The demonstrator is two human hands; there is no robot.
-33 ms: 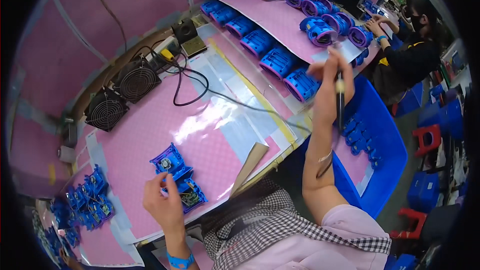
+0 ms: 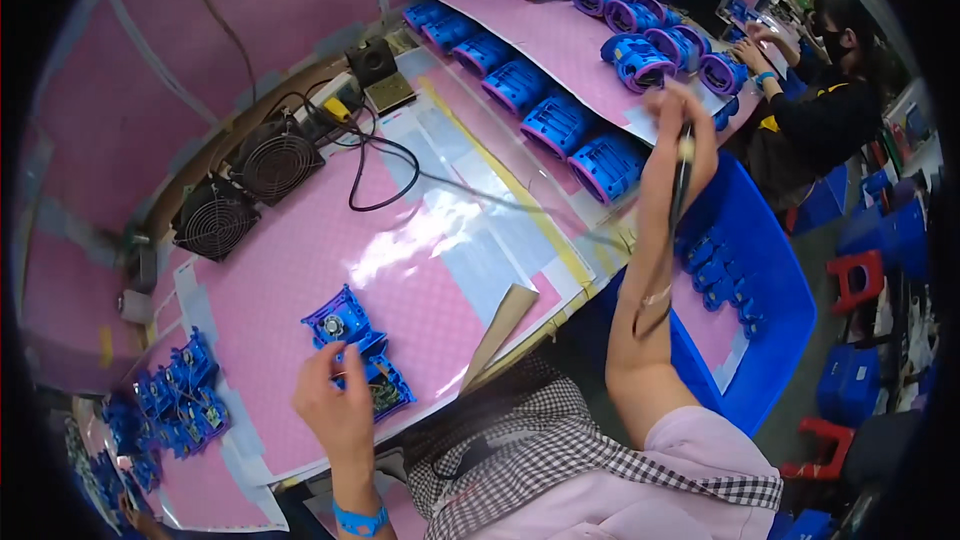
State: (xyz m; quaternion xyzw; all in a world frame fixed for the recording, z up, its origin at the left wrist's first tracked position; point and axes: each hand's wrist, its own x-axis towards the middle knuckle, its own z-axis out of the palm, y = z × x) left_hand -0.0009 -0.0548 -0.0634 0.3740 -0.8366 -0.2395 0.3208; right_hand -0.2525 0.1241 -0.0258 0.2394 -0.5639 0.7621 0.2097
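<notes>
A blue plastic housing (image 2: 338, 320) lies opened on the pink work surface, its second half (image 2: 388, 395) beside it with a green circuit board inside. A round, silvery part sits in the upper half. Over the near side of this housing, my left hand (image 2: 335, 405) has its fingers curled, thumb and forefinger apart, nothing visible between them. Raised at the right, my right hand (image 2: 682, 145) is closed round a black pen-like soldering iron (image 2: 682, 180) with a pale band; its tip is blurred. A cord hangs along my right forearm.
Two black fans (image 2: 275, 158) and a soldering stand (image 2: 372, 60) line the back. Blue cylindrical housings (image 2: 555, 120) fill a two-level shelf (image 2: 540, 30). A blue bin (image 2: 775, 340) stands right, more blue parts (image 2: 180, 395) lie left. A co-worker (image 2: 820, 105) sits far right.
My right hand has shifted slightly right and up with the soldering iron. My left hand has moved a little to the right over the housing, which has stayed in place.
</notes>
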